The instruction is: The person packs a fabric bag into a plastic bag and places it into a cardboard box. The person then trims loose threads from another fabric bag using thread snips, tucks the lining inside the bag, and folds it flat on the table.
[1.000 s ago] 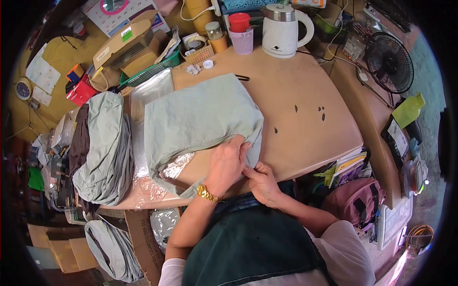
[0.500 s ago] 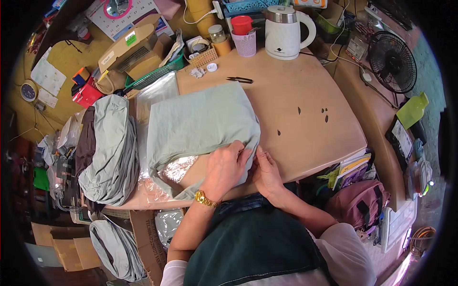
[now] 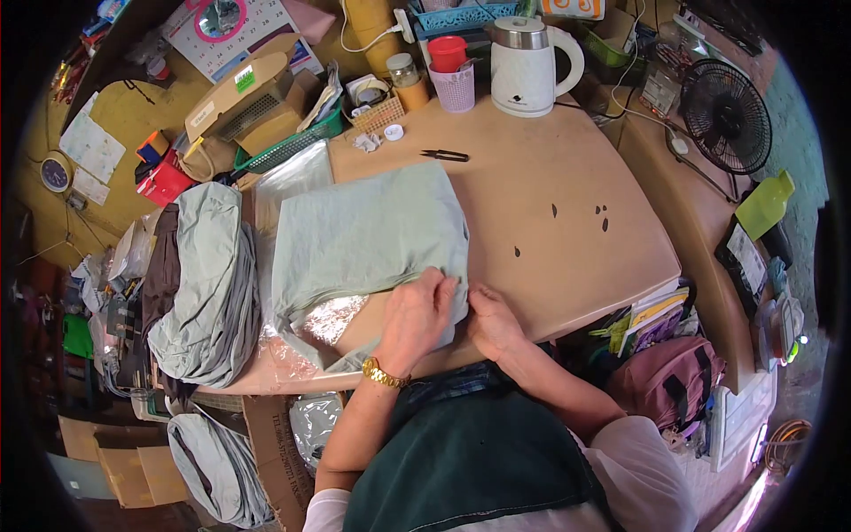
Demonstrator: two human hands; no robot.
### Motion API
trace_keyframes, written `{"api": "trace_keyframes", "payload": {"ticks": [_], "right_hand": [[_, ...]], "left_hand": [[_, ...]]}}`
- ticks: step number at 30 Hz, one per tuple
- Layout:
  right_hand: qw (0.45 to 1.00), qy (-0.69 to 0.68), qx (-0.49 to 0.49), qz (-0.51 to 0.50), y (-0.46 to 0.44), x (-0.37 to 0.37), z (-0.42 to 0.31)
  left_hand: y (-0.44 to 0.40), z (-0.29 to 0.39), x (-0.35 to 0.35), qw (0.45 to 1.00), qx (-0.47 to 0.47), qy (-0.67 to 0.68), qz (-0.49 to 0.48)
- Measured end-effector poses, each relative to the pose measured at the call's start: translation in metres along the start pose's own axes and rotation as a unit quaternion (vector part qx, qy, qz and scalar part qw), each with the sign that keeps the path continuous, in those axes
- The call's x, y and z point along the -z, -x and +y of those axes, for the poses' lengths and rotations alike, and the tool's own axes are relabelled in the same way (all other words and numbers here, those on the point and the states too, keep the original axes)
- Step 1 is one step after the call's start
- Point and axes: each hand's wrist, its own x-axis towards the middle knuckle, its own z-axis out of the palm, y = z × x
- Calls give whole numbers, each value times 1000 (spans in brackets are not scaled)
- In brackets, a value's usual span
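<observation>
A pale green cloth [image 3: 368, 226] lies spread on the brown table, its near part curving in a loop over the tabletop. My left hand [image 3: 417, 315], with a gold watch at its wrist, pinches the cloth's lower right edge. Just right of it, my right hand [image 3: 492, 321] is at the same edge with fingers bent together; its fingertips are partly hidden, and what they hold is too small to make out. Black thread snips [image 3: 445, 155] lie beyond the cloth.
Folded pale green cloths [image 3: 206, 293] are piled at the table's left over clear plastic [image 3: 297, 186]. A white kettle [image 3: 523, 71], a lilac cup [image 3: 455, 87] and a green basket [image 3: 292, 142] line the back. A fan [image 3: 727, 115] stands right, above a pink bag [image 3: 665, 381].
The cloth's right side has drawn in to the left and nearer me, uncovering the snips. My right hand has come slightly apart from my left. The view has shifted a little.
</observation>
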Motion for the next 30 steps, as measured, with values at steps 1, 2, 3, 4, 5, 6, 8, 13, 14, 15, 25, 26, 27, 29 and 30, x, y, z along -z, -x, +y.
{"api": "trace_keyframes", "payload": {"ticks": [1,2,3,4,5,6,8,13,14,15,25,26,27,29,30], "right_hand": [[997,50,48,30,2,-2,-4],[997,49,47,28,-1,3,-7],[996,-7,90,24,-5,12,-10],[989,-64,132,20,-9,20,-15],[983,-132,111,68,-12,25,-21],[983,-129,109,67,-8,21,-22],[998,-7,-20,-59,8,6,-24],[997,6,35,-76,-1,-19,2],[997,5,34,-76,-2,-19,3],[994,29,86,-63,-4,-18,4],[990,81,-27,-110,3,-16,-13],[990,82,-27,-110,1,-13,-10],[988,89,-7,-124,-4,-9,-6],[985,97,11,-139,-9,-5,0],[984,97,37,-144,-10,-7,3]], "left_hand": [[0,-3,4,1000,2,-1,0],[-1,-7,12,998,15,-16,50],[-1,-11,20,994,29,-31,101],[-3,-14,29,994,30,-32,101],[-6,-16,41,989,39,8,145],[-9,-15,49,979,48,48,190],[-9,-5,49,982,50,32,177],[1,2,37,994,73,60,51],[4,1,39,995,87,43,32],[5,-7,40,994,109,19,-18],[8,-12,39,991,64,94,-76],[6,-11,37,987,93,124,-53],[5,-10,36,980,122,154,-29],[1,-5,27,987,86,134,35],[0,-5,24,988,48,113,98]]}}
